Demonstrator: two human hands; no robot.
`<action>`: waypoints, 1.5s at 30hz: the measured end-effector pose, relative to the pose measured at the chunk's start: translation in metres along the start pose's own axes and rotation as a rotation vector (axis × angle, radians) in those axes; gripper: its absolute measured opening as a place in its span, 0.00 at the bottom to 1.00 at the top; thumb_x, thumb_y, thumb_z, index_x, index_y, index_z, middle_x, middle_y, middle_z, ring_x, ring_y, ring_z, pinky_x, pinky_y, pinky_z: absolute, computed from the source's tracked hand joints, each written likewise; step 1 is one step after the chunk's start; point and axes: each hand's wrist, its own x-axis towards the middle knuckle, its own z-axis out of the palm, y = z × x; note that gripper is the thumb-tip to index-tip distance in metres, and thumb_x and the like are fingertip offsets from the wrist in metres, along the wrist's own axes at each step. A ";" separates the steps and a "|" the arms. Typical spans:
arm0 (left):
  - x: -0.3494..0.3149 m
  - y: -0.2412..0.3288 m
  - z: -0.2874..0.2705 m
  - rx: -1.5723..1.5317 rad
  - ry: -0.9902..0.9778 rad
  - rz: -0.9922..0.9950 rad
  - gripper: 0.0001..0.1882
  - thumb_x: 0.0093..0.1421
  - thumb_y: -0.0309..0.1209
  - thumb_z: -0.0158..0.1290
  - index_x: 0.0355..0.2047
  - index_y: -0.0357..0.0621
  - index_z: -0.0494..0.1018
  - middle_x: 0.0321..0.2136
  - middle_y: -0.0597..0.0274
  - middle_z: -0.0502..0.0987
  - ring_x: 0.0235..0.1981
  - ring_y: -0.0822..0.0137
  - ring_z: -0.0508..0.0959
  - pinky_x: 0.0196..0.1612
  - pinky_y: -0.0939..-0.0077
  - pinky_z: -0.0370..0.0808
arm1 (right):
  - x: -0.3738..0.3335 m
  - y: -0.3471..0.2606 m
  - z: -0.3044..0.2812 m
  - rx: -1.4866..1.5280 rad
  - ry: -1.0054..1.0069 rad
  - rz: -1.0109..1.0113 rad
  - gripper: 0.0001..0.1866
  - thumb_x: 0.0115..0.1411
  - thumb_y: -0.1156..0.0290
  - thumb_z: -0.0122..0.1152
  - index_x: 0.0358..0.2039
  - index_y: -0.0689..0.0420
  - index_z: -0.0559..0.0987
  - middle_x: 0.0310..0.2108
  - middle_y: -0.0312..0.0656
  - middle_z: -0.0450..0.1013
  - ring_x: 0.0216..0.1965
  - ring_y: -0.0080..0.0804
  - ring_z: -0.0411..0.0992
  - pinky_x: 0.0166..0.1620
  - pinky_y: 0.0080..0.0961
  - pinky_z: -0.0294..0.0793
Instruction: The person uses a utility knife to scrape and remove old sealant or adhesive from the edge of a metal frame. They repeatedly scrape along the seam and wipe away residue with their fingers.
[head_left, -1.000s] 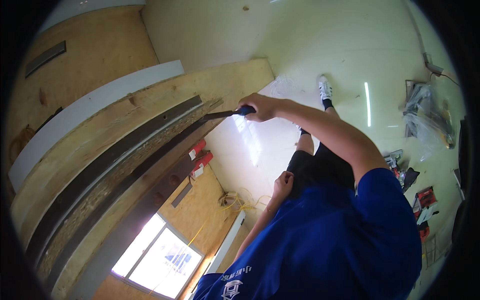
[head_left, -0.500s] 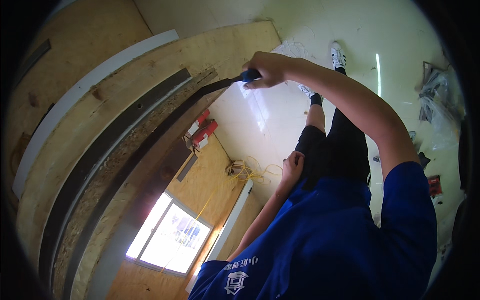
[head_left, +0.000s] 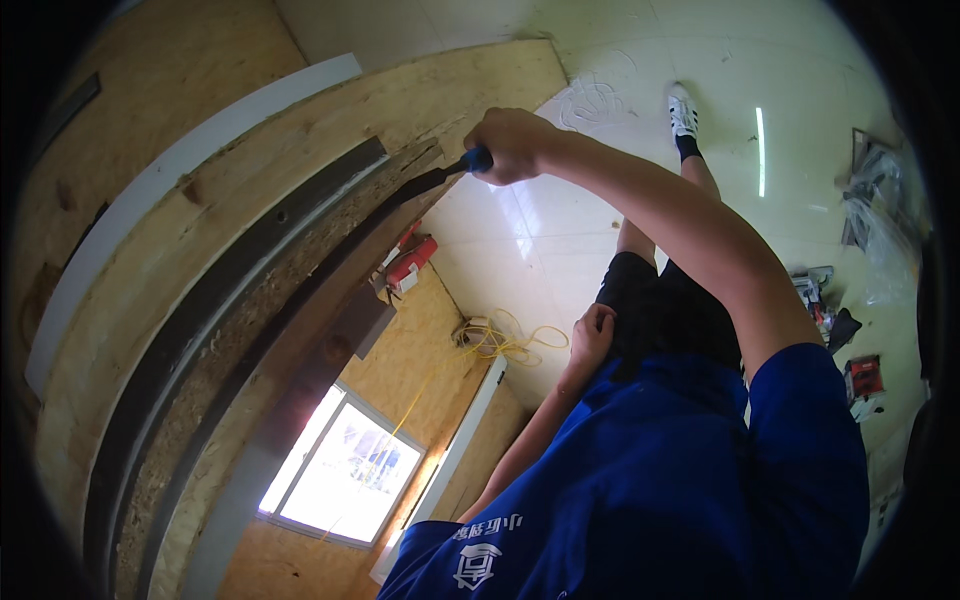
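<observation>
My right hand [head_left: 508, 147] is closed around the blue handle of what looks like a scraper [head_left: 428, 183]. Its narrow neck and dark blade run left, against the edge of a layered wooden panel [head_left: 410, 165]. A rough chipboard band [head_left: 235, 330] lies along that panel, beside a dark grey strip [head_left: 255, 235]. How far the blade reaches along the dark line there is hard to make out. Lower down, my left hand [head_left: 592, 337] hangs beside my black shorts [head_left: 628, 290], its fingers curled in and no object visible in them.
A coiled yellow cable [head_left: 497, 338] and a red box [head_left: 410, 262] are near the plywood wall, which has a bright window [head_left: 350, 465]. On the pale floor [head_left: 600, 50] at the right lie clear plastic wrapping [head_left: 880, 215] and a red item [head_left: 863, 376]. A white shoe [head_left: 683, 112] shows above.
My right hand has shifted slightly left, and its fingers are now wrapped tighter round the handle. One of the two shoes has gone out of sight behind my right arm. My left hand stays low.
</observation>
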 end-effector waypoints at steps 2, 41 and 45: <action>0.001 0.003 0.000 0.000 -0.004 0.002 0.07 0.59 0.27 0.49 0.34 0.38 0.74 0.27 0.50 0.78 0.29 0.57 0.80 0.35 0.68 0.75 | -0.001 0.007 0.004 0.004 0.023 -0.012 0.08 0.46 0.63 0.57 0.17 0.54 0.75 0.20 0.48 0.73 0.28 0.50 0.74 0.33 0.44 0.71; 0.011 -0.013 -0.003 -0.022 -0.024 0.034 0.07 0.61 0.27 0.47 0.35 0.38 0.73 0.28 0.52 0.78 0.30 0.59 0.79 0.36 0.68 0.74 | 0.019 0.005 0.017 0.042 0.075 -0.049 0.08 0.41 0.62 0.60 0.19 0.52 0.78 0.20 0.47 0.74 0.27 0.50 0.74 0.32 0.44 0.72; 0.005 -0.011 -0.003 0.033 0.003 0.039 0.07 0.61 0.27 0.48 0.35 0.38 0.73 0.29 0.51 0.78 0.31 0.58 0.79 0.37 0.68 0.75 | 0.017 -0.014 0.019 0.038 0.072 -0.052 0.09 0.41 0.61 0.60 0.18 0.52 0.77 0.19 0.47 0.73 0.27 0.50 0.74 0.32 0.44 0.73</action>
